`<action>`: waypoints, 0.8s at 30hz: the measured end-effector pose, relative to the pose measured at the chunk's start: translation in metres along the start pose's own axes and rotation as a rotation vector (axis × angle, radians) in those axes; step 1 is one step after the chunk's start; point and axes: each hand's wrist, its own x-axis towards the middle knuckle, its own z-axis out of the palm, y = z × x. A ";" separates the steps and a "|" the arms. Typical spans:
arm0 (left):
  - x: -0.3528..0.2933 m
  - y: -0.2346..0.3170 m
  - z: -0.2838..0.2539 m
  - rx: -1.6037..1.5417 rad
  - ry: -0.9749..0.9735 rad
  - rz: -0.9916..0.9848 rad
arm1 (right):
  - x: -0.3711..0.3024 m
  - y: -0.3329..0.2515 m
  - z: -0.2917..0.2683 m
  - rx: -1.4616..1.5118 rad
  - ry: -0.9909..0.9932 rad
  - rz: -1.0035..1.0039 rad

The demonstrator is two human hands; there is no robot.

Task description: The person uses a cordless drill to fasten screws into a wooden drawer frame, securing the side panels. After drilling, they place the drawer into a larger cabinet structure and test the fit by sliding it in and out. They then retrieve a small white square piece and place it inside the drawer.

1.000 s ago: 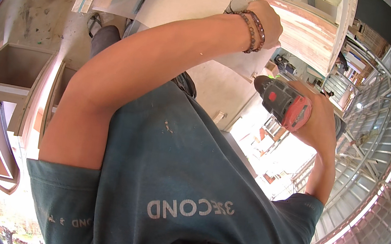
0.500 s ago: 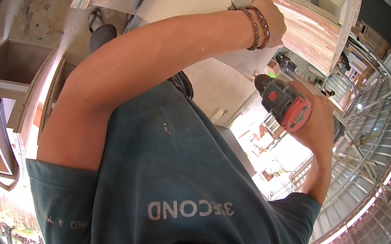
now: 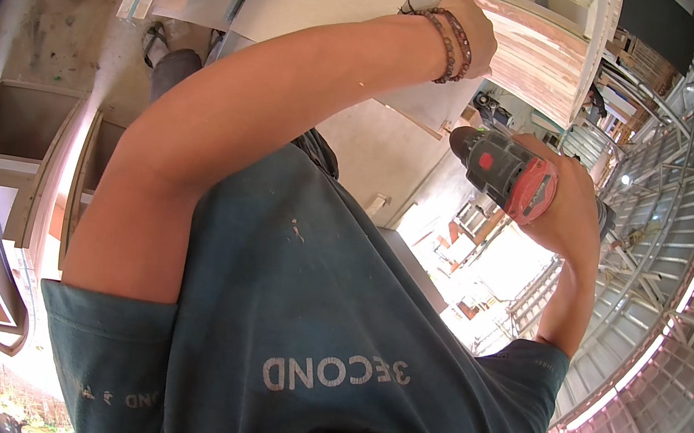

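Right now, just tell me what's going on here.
A person in a teal T-shirt holds a black-and-red cordless drill in the right hand, its chuck away from any panel. The curled left hand is beside a streaked wooden panel; whether it grips anything is hidden. An open wooden cabinet stands to the left.

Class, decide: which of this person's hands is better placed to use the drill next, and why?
Probably the right hand: it grips the drill. The left hand is away from the drill, beside the pale panel; whether it holds anything is unclear.
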 end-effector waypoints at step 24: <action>0.006 -0.002 0.012 0.001 0.057 -0.001 | -0.012 0.057 0.039 0.214 0.173 -0.048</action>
